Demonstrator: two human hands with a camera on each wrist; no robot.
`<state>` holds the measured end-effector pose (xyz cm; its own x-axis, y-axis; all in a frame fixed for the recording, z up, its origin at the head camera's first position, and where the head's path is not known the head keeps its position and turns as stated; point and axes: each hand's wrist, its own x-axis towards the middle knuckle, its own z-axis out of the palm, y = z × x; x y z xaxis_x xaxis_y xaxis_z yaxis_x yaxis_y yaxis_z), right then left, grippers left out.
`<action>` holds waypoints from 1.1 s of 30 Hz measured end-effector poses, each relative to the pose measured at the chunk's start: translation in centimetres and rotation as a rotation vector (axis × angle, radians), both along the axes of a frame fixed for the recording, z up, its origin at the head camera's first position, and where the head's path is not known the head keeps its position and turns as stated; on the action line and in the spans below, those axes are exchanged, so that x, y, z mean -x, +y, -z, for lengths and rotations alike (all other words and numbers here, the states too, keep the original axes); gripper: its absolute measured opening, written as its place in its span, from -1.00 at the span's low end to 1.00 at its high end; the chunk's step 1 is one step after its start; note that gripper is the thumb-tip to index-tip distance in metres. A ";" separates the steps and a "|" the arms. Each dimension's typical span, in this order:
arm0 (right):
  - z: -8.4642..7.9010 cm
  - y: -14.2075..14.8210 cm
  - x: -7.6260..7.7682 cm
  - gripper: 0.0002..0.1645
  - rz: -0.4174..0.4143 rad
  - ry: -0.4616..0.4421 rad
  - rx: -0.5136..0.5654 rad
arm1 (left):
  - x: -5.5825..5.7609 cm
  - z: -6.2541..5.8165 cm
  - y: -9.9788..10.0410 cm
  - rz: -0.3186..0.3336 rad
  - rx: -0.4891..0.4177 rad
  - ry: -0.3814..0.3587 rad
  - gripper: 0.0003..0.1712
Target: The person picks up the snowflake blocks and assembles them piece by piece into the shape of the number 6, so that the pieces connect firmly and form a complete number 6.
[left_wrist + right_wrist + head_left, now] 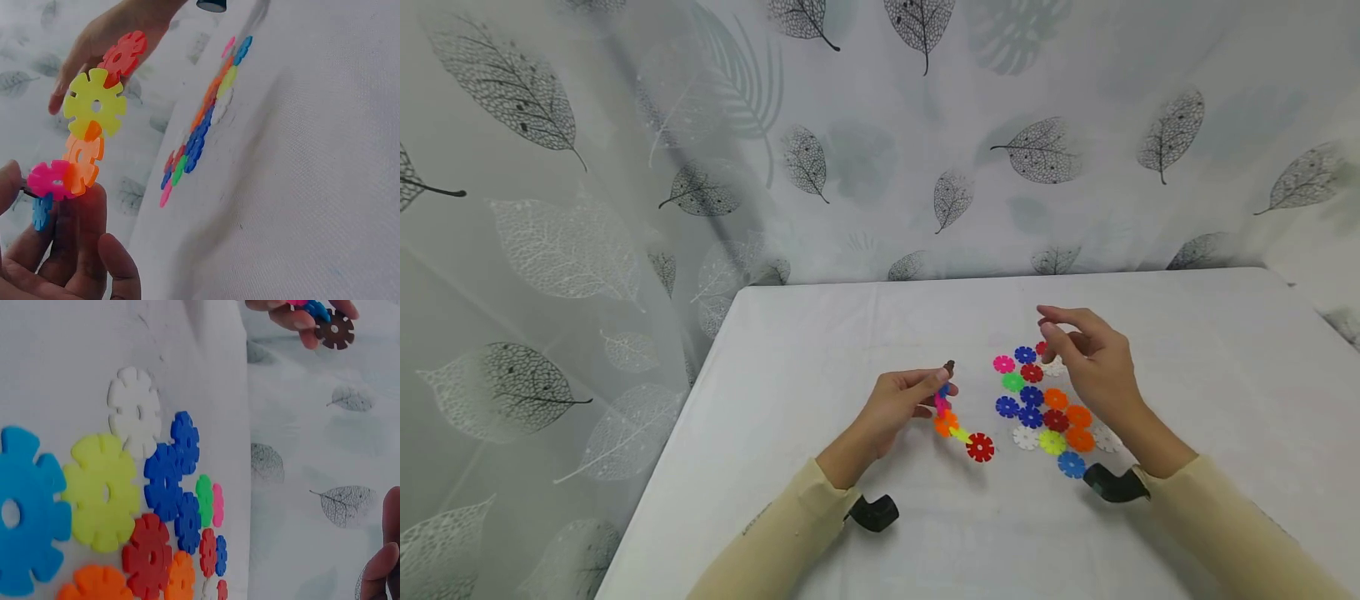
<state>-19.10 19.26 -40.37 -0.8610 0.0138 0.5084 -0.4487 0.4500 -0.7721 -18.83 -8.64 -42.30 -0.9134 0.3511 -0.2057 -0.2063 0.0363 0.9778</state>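
In the head view, my left hand pinches a chain of slotted plastic discs. The chain runs from a brown disc through a blue one, a pink one, an orange one and a yellow one to a red disc hanging at the low end. My right hand hovers above the far side of the loose discs, its thumb and index finger apart. I see nothing between those fingers.
Loose discs in blue, red, orange, white, green, pink and yellow lie flat on the white-covered table, close to one another. A black curved piece sticks out by the left wrist, another by the right. A leaf-print curtain hangs behind.
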 end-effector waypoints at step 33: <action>2.7 5.9 0.3 -0.38 -0.049 -0.706 -0.409 | 0.4 0.5 -0.1 -0.102 -0.036 -0.015 -0.43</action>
<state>-19.41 25.20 -43.11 -0.9752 -0.1008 -0.1972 0.0558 0.7499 -0.6592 -19.22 -8.76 -42.82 -0.9417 0.2642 -0.2081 -0.2212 -0.0207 0.9750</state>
